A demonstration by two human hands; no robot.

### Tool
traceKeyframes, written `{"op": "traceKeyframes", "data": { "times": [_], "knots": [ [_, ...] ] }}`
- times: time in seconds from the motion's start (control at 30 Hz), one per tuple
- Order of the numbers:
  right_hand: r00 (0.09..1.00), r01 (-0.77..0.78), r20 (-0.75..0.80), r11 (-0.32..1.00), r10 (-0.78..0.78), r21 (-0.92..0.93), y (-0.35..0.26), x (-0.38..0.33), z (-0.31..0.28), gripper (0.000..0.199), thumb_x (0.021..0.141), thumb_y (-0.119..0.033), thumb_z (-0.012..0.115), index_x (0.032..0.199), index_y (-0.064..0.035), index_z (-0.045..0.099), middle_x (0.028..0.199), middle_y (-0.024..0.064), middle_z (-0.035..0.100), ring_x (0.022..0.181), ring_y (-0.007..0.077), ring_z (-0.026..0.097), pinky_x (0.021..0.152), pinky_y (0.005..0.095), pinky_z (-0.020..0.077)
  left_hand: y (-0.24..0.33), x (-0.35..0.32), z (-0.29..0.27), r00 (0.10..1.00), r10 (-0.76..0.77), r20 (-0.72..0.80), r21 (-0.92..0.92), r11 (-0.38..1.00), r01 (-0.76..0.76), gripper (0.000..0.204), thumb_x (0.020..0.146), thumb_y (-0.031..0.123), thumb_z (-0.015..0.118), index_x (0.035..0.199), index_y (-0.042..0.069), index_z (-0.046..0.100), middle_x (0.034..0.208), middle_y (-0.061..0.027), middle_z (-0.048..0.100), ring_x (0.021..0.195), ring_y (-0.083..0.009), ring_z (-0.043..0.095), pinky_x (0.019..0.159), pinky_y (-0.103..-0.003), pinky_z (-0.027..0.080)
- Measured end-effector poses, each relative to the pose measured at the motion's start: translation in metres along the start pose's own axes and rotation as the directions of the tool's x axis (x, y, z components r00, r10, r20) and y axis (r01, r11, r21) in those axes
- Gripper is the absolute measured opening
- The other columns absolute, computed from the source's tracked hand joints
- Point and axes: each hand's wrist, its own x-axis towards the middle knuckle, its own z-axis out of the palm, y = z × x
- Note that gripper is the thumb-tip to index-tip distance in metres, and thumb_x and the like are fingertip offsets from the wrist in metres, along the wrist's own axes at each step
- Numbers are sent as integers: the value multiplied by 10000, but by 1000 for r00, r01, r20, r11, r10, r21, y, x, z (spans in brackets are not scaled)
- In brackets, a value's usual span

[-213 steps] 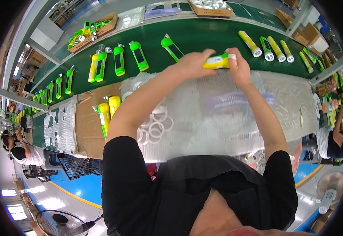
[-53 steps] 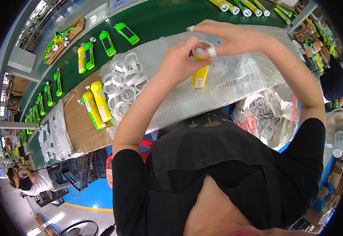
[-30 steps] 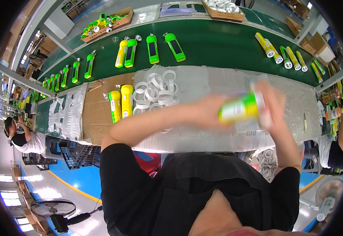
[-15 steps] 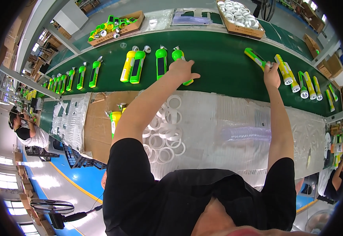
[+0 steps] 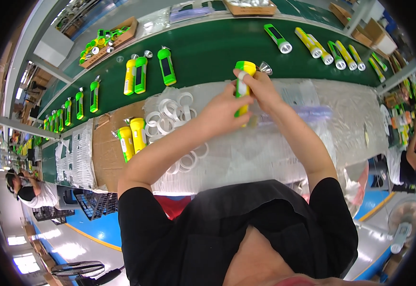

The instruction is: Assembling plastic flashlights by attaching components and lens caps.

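A yellow-and-green flashlight (image 5: 246, 67) is held up between my hands, over the near edge of the green belt. My left hand (image 5: 231, 110) is closed around its lower body. The fingers of my right hand (image 5: 261, 89) wrap its upper end, where a white band shows; whether that is a loose ring, I cannot tell. A silver reflector cone (image 5: 265, 68) sticks out beside the flashlight's top. Left of my hands, white plastic rings (image 5: 169, 108) lie scattered on the plastic-covered table, with two yellow flashlights (image 5: 138, 133) beside them.
Flashlights with loose reflectors stand along the green belt (image 5: 196, 59) at left. At right lie several flashlights with lenses fitted, among them a green one (image 5: 278, 38). Behind the belt are a box of green and yellow parts (image 5: 114, 47) and a box of white rings (image 5: 251, 8).
My left hand has lifted a flashlight off the belt and brought it nearer. My right hand has let go of the green flashlight at right and moved left to join it.
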Motion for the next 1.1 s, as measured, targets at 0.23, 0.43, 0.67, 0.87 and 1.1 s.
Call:
{"op": "traceKeyframes", "data": {
  "times": [0.23,0.43,0.67,0.87,1.1],
  "knots": [
    [974,-67,224,945,-8,321,17,-129,0,375,837,-234,628,1118,-35,483,853,89,593,667,164,586,607,310,480,11,-10,19,885,-382,-267,-682,723,106,410,1000,336,543,1282,45,484,1138,-113,644,989,-186,628,820,-299,487],
    [973,19,219,974,-69,224,33,-167,15,641,822,-460,728,1212,-31,455,882,95,582,690,169,587,612,315,489,51,-29,33,872,-475,114,-937,240,253,480,1002,403,510,1286,15,504,1103,-156,650,1000,-234,643,852,-347,507],
    [960,21,275,988,-63,154,41,-182,20,411,969,-360,579,1184,-24,480,948,92,605,808,159,618,703,306,513,55,-47,-3,999,3,54,-626,779,31,436,957,385,547,1163,15,650,1267,-145,626,1155,-289,610,953,-397,484],
    [980,-28,200,972,-20,232,46,-187,18,451,982,-400,528,1268,-60,452,948,102,610,783,166,614,670,309,504,63,-41,21,962,261,-80,-431,861,-269,441,987,390,475,1248,64,617,1264,-154,619,1210,-353,558,998,-415,439],
    [999,6,49,939,-24,343,37,-184,-8,405,1009,-393,471,1273,-86,475,854,108,592,712,177,577,646,307,481,10,-39,79,981,-119,-157,95,986,134,601,754,341,765,1191,-37,599,1129,-166,622,1076,-345,564,896,-393,471]
  ]
}}
